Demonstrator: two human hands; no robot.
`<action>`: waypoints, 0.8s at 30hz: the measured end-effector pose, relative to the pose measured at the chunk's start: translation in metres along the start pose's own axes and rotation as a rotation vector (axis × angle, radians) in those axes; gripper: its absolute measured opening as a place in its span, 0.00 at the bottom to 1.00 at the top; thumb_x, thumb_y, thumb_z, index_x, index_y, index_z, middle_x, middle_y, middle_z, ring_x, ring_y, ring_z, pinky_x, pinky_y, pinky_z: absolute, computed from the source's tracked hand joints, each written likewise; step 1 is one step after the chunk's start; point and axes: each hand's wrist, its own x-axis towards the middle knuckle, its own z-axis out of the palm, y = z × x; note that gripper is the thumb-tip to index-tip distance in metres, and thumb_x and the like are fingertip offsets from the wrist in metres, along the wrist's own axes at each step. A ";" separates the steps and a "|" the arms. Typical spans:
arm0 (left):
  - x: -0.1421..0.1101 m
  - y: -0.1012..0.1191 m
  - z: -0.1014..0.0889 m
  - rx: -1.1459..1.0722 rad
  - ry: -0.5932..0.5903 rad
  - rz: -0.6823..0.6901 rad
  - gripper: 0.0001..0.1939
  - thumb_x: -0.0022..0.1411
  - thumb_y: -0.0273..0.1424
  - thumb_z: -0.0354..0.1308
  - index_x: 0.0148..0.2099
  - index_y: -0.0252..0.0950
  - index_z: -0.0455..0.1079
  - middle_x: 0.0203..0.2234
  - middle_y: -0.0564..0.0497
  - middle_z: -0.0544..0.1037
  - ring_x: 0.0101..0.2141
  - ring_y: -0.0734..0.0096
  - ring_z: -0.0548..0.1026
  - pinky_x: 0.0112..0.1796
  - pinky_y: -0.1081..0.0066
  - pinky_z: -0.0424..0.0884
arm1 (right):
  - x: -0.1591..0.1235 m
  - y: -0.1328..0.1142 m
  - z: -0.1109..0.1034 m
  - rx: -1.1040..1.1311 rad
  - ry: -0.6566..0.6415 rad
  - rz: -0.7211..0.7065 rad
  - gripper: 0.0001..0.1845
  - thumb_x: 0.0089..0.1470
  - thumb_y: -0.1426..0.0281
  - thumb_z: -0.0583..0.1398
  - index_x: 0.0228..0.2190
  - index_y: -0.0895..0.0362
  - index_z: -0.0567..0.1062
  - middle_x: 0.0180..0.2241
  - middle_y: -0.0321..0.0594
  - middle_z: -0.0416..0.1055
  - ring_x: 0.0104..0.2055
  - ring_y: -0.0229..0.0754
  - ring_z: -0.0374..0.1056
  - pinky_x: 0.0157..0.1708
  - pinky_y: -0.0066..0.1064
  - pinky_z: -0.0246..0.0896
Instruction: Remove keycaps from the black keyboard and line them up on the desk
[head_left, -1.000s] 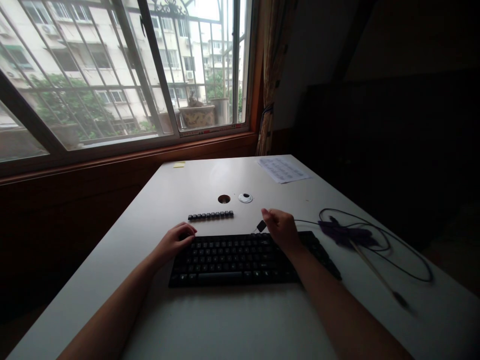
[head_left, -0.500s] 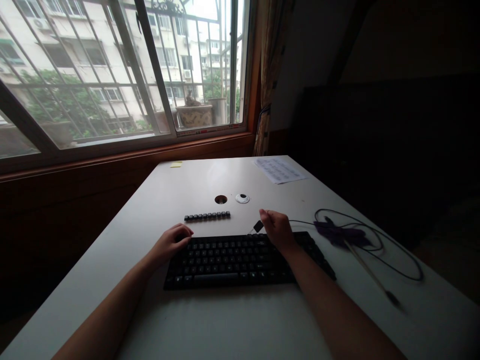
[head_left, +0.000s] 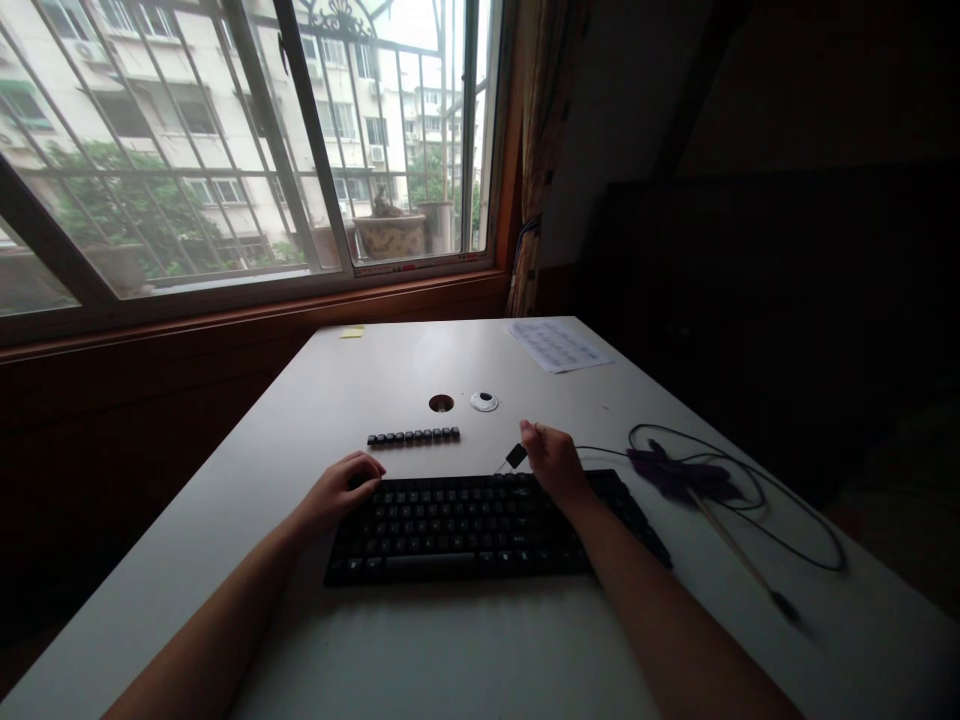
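A black keyboard (head_left: pixel 442 530) lies across the white table in front of me. At its far left corner, my left hand (head_left: pixel 341 490) has curled fingers and thumb closed on the edge, steadying against it. My right hand (head_left: pixel 555 462) is closed above the far right part of the keyboard, covering some keys. From its fist sticks out a keycap puller (head_left: pixel 516 456), a small black piece with thin wire pointing down-left toward the top row of keys. Beyond the keyboard stands a neat row of several loose black keycaps (head_left: pixel 413 437).
On the right lie a coiled black cable (head_left: pixel 810 500), a dark purple cloth (head_left: pixel 686 473) and a thin brush-like stick (head_left: pixel 739 550). Farther back are a round hole (head_left: pixel 441 403), its white cover (head_left: pixel 484 401), printed sheets (head_left: pixel 561 346) and a yellow note (head_left: pixel 352 331).
The whole view has shifted slightly. Both hands keep their places on and above the keyboard, and the keycap row and puller look the same.
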 end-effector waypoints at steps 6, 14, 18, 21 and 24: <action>0.000 0.001 0.000 -0.013 -0.007 -0.003 0.06 0.62 0.32 0.56 0.35 0.36 0.70 0.38 0.47 0.76 0.40 0.63 0.74 0.43 0.66 0.69 | 0.000 0.001 0.000 0.037 -0.029 0.050 0.27 0.64 0.55 0.48 0.16 0.53 0.58 0.13 0.34 0.58 0.19 0.38 0.56 0.23 0.30 0.52; 0.000 0.001 0.000 -0.005 -0.006 -0.003 0.06 0.62 0.32 0.55 0.35 0.35 0.70 0.38 0.47 0.76 0.41 0.63 0.74 0.43 0.66 0.69 | 0.002 0.006 0.001 0.040 -0.019 0.100 0.28 0.63 0.53 0.48 0.16 0.53 0.59 0.12 0.34 0.60 0.18 0.37 0.58 0.23 0.29 0.52; 0.000 -0.001 0.001 -0.004 -0.013 -0.010 0.06 0.62 0.32 0.55 0.35 0.35 0.69 0.38 0.47 0.76 0.41 0.64 0.73 0.43 0.66 0.69 | 0.003 0.008 0.001 0.053 -0.008 0.138 0.29 0.63 0.52 0.47 0.16 0.54 0.61 0.12 0.33 0.59 0.17 0.37 0.58 0.22 0.29 0.52; 0.000 -0.002 0.001 -0.010 -0.011 -0.009 0.06 0.62 0.31 0.55 0.35 0.35 0.69 0.39 0.47 0.76 0.41 0.64 0.73 0.44 0.66 0.68 | 0.002 0.008 0.001 0.052 -0.011 0.133 0.29 0.63 0.52 0.48 0.16 0.54 0.61 0.11 0.33 0.58 0.17 0.36 0.57 0.21 0.28 0.51; 0.000 -0.002 0.001 -0.015 -0.003 -0.007 0.05 0.62 0.31 0.55 0.35 0.35 0.69 0.38 0.47 0.75 0.41 0.64 0.73 0.44 0.66 0.68 | 0.001 0.006 0.000 0.078 -0.003 0.135 0.28 0.63 0.53 0.48 0.16 0.54 0.61 0.12 0.33 0.59 0.17 0.36 0.57 0.21 0.28 0.51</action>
